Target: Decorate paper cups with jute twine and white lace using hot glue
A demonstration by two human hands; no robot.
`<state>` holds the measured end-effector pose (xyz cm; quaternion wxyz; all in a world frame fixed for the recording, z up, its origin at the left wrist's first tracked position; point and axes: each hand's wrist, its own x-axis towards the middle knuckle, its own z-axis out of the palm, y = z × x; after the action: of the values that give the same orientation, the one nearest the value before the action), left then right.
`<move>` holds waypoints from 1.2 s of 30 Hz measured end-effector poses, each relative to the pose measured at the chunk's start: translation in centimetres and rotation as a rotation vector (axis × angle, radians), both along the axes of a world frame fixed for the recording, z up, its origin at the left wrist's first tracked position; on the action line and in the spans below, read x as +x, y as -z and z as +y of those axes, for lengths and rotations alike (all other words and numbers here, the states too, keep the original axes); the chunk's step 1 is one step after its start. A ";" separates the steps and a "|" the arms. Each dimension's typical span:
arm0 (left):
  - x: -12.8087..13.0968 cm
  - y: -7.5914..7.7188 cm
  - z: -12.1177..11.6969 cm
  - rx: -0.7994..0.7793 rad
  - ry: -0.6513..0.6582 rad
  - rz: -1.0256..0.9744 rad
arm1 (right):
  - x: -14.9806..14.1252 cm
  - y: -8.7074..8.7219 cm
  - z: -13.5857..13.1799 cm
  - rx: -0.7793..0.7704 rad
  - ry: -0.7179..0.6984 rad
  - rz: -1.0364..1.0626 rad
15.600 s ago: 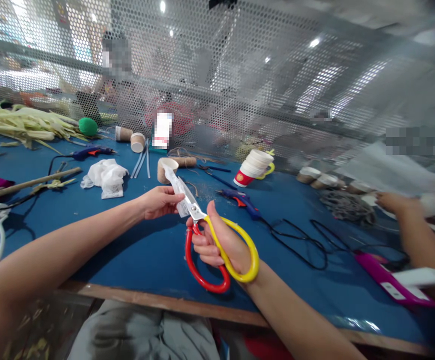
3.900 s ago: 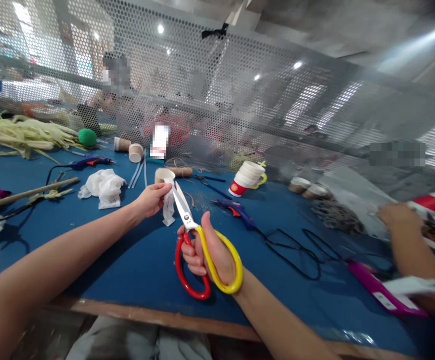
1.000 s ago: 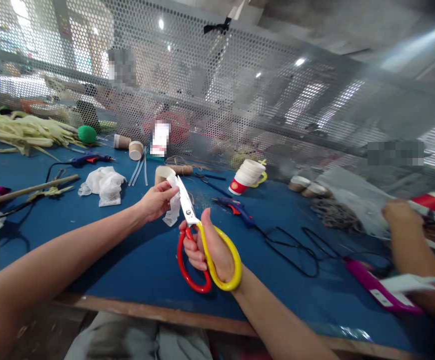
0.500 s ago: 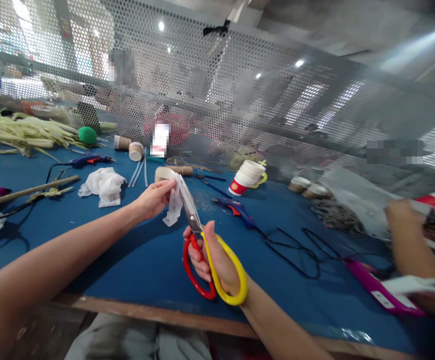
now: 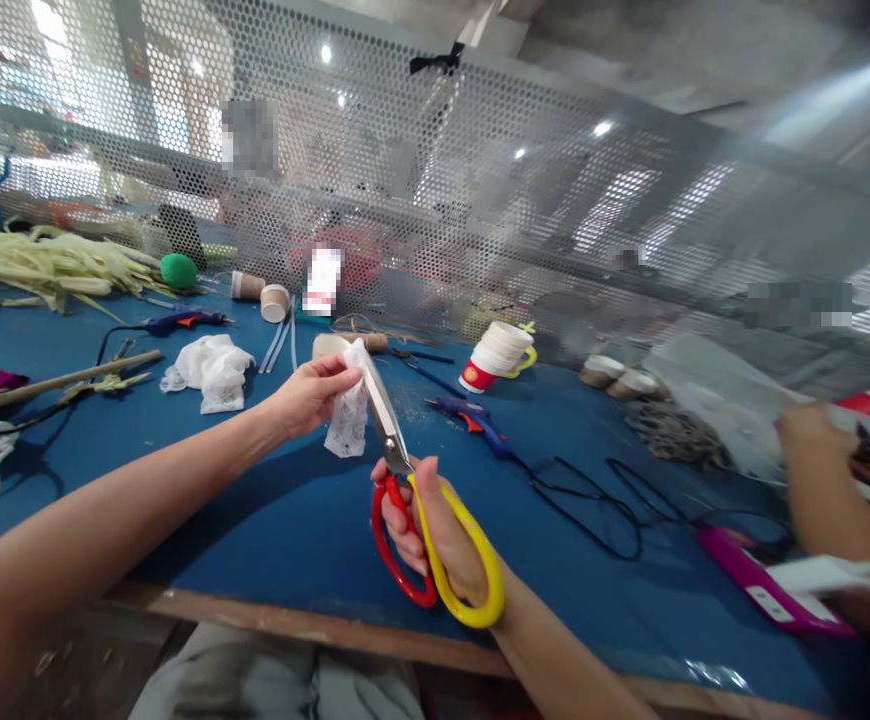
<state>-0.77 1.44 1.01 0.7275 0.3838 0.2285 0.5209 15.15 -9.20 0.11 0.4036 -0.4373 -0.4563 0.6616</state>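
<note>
A strip of white lace (image 5: pixel 346 428) is pinched between the thumb and fingers of my left hand (image 5: pixel 322 393), its lower end hanging down over the table. My right hand (image 5: pixel 435 520) grips a pair of scissors (image 5: pixel 392 455) by its red and yellow handles. The blades point up and away, lying along the right side of the lace near my left fingertips. Whether the blades have lace between them I cannot tell. Just behind my left fingers is a pale round thing (image 5: pixel 328 346), partly hidden. A crumpled piece of white lace (image 5: pixel 214 370) lies left of my left hand.
On the blue table (image 5: pixel 255 510) lie two glue guns (image 5: pixel 472 412) (image 5: pixel 184 320), stacked paper cups (image 5: pixel 491 360), a green ball (image 5: pixel 178 270) and pale husks (image 5: pixel 52 265). A magenta power strip (image 5: pixel 750 585) and another person's arm (image 5: pixel 825 480) are at right. Perforated metal (image 5: pixel 405 200) stands behind.
My right hand and the scissors have shifted slightly right and down. The blades look closer together. The lace strip still hangs from my left hand, showing more of its width.
</note>
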 end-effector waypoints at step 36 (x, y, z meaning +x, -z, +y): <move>0.3 -0.9 -0.7 -0.006 -0.039 -0.002 | 1.1 0.1 -0.3 -0.076 -0.102 0.152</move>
<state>-0.45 0.70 1.87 0.7185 0.3765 0.2369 0.5347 16.26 -9.50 0.00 0.3860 -0.3772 -0.4204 0.7294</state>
